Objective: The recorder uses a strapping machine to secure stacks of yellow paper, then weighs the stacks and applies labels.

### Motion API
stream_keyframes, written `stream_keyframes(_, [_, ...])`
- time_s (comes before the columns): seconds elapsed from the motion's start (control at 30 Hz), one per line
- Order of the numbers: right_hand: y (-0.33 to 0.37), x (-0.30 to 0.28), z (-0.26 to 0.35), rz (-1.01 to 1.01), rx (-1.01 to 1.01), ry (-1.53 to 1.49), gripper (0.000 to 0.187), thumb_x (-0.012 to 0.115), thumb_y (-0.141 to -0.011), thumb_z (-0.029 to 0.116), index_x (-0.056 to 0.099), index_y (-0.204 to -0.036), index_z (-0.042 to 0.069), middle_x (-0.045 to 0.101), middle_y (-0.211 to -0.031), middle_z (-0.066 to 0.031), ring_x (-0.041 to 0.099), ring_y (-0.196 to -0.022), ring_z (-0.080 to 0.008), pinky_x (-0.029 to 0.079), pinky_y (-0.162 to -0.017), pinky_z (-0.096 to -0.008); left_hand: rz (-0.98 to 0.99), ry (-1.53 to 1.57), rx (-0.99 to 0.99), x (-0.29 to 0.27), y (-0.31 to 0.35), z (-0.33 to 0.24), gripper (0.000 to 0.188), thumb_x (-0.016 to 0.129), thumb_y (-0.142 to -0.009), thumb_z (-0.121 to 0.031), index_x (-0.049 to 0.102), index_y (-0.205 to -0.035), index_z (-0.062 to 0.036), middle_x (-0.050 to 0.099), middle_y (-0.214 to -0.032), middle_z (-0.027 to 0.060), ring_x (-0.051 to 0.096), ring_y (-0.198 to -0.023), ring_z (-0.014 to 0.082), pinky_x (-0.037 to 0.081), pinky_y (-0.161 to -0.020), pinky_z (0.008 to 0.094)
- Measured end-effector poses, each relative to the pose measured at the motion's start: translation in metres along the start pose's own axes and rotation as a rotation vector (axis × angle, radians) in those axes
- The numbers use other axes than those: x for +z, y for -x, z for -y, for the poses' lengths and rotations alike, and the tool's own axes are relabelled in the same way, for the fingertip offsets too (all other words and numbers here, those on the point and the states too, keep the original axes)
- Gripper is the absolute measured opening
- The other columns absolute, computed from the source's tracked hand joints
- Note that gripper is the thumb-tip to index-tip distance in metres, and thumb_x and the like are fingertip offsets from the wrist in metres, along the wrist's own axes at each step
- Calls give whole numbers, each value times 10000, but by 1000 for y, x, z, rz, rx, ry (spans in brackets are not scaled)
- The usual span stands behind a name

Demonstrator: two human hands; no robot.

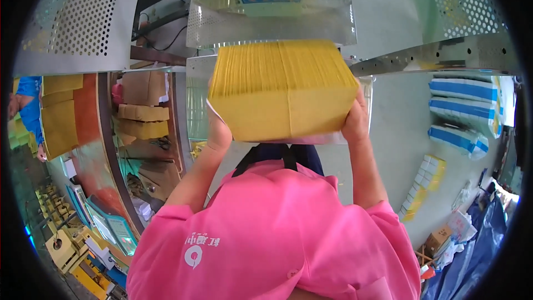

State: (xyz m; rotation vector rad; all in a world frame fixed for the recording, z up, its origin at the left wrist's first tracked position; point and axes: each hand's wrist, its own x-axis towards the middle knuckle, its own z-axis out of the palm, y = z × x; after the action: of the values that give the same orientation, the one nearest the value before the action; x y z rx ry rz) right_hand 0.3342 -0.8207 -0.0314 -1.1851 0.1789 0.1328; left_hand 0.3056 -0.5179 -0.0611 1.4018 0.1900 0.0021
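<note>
Head view: thick yellow block of stacked paper sheets beyond pink cloth shirt, clasped between left hand and right hand (fingers mostly hidden). Level carry, even squeeze should stop sheets slipping. Beyond block, shiny metal cover likely limits forward reach. Well right of block: blue-and-white wrapped bundles.

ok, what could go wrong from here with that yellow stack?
Slipping: left hand and right hand grip the yellow stack at its ends; layers between might sag or drop out.
Bumping: the stack overlaps the machine cover in this view; depth is unclear, but it might knock it.
</note>
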Motion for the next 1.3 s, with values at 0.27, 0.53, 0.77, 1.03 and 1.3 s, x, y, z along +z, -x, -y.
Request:
stream_keyframes(0.27, [-10, -19, -36, -86, -20, -155, 350, 424, -816, -97, 582, -1114, -5, 535, -1342, -135, 551, -1136, -153, 422, -984, -311, 33, -300, 78, -31, 13, 99, 427, 391, -1020, -243, 412, -1387, -25, 481, -1363, 67, 449, -1262, 199, 346, -1071, 344])
stream_keyframes(0.53, [-8, -17, -27, -66, -108, 50, 425, 431, -892, 18, 525, -1307, 0, 492, -1396, -122, 505, -1228, -193, 371, -1043, -316, 173, -77, -145, -35, 8, 88, 394, 429, -1011, -186, 423, -1375, -37, 502, -1335, 59, 482, -1226, 206, 399, -1028, 352])
stream_keyframes(0.77, [-31, 2, 3, -112, -38, 345, 408, 428, -987, 257, 541, -1278, -6, 591, -1202, -61, 514, -1132, -153, 369, -1001, -290, -111, -167, -219, -1, -34, 42, 413, 432, -1010, -319, 460, -1337, -69, 593, -1201, 49, 570, -1100, 166, 469, -895, 317])
stream_keyframes(1.03, [-96, -23, 16, -99, 402, 493, 399, 409, -1000, 334, 614, -1135, 19, 602, -1022, -20, 515, -957, -124, 410, -843, -269, 128, -107, -690, 37, -131, -47, 617, 372, -939, -616, 508, -1295, -130, 584, -1164, 12, 539, -1021, 140, 455, -793, 342])
stream_keyframes(1.3, [-88, -6, 12, -316, 337, 328, 464, 420, -999, 392, 596, -1171, 0, 611, -1072, -28, 530, -982, -116, 423, -852, -269, 276, -309, -693, 23, -151, -50, 815, 340, -851, -778, 495, -1353, -154, 545, -1264, 19, 497, -1091, 180, 407, -889, 386])
